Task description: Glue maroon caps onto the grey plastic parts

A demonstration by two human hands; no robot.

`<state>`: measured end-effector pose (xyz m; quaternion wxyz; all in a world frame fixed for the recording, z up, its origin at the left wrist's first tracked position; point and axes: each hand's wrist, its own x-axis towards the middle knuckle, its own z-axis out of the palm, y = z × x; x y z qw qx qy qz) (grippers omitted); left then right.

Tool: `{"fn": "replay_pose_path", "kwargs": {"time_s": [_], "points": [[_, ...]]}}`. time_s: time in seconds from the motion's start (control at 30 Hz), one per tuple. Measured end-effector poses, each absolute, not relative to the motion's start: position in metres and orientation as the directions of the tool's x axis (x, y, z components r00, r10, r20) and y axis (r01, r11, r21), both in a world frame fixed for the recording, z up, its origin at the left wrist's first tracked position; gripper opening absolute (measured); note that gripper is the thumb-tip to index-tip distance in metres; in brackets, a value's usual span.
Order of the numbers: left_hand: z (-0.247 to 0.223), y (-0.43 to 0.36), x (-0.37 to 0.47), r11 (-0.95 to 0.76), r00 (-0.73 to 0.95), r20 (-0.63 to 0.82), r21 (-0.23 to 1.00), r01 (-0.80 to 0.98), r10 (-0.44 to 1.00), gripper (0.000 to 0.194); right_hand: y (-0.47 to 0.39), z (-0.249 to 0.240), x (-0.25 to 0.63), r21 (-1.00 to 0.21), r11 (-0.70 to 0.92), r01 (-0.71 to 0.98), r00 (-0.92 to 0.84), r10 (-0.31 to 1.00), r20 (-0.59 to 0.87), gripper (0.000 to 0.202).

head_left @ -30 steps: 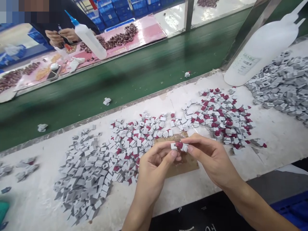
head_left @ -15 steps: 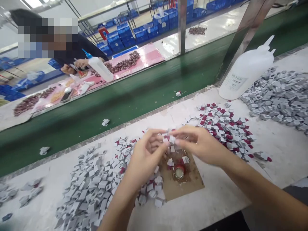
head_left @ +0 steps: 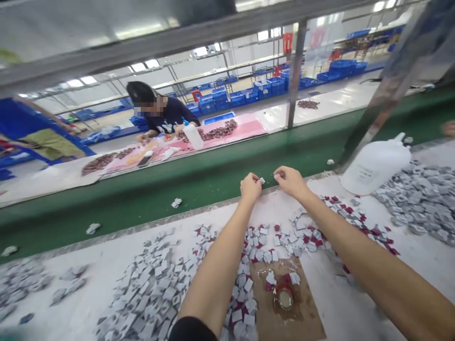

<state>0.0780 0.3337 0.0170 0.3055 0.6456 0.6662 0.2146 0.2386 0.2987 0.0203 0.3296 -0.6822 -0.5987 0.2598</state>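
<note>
Head view: left hand (head_left: pixel 251 186) pinching one pale piece (head_left: pixel 262 180); right hand (head_left: pixel 291 181) state cannot tell; two bottles (head_left: pixel 373 168).

Left hand (head_left: pixel 250 186) holding small white piece (head_left: pixel 262 181), right hand (head_left: pixel 291 181) nearby, green belt (head_left: pixel 227 166) (lightly flecked)

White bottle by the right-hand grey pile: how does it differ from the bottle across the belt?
The near bottle is broad with a whitish spout; the far bottle is slimmer with a blue tip. The near bottle is beside the grey pile, the far bottle by the pink sheet. Both look whitish.
</note>
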Motion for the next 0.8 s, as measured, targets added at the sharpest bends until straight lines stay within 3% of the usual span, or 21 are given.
{"fn": "replay_pose_path", "kwargs": {"time_s": [0.13,0.27,0.37,0.47,0.6,0.8], "points": [[0.032,0.315,0.063,0.056,-0.013,-0.075,0.608,0.792,0.997,0.044,0.226,0.035,0.243,-0.822,-0.033,0.569,0.093,0.995,0.024,0.031],[0.054,0.251,0.026,-0.085,0.074,0.043,0.596,0.799,0.996,0.041,0.114,0.025,0.250,-0.902,-0.036,0.431,0.115,0.993,0.015,0.052],[0.057,0.167,-0.021,-0.181,0.095,0.171,0.609,0.772,0.981,0.027,0.036,-0.005,0.256,-0.957,-0.178,0.230,0.209,0.969,-0.130,0.054],[0.042,0.075,-0.073,-0.154,-0.022,0.268,0.618,0.771,0.963,0.022,-0.022,-0.033,0.258,-0.950,-0.290,0.113,0.344,0.909,-0.236,0.053],[0.009,-0.020,-0.118,-0.077,-0.164,0.337,0.600,0.796,0.927,0.022,-0.062,-0.052,0.252,-0.956,-0.287,0.056,0.483,0.846,-0.226,0.059],[-0.032,-0.071,-0.102,-0.060,-0.200,0.399,0.552,0.831,0.895,0.025,-0.070,-0.052,0.232,-0.964,-0.259,0.058,0.528,0.828,-0.190,0.067]]}}
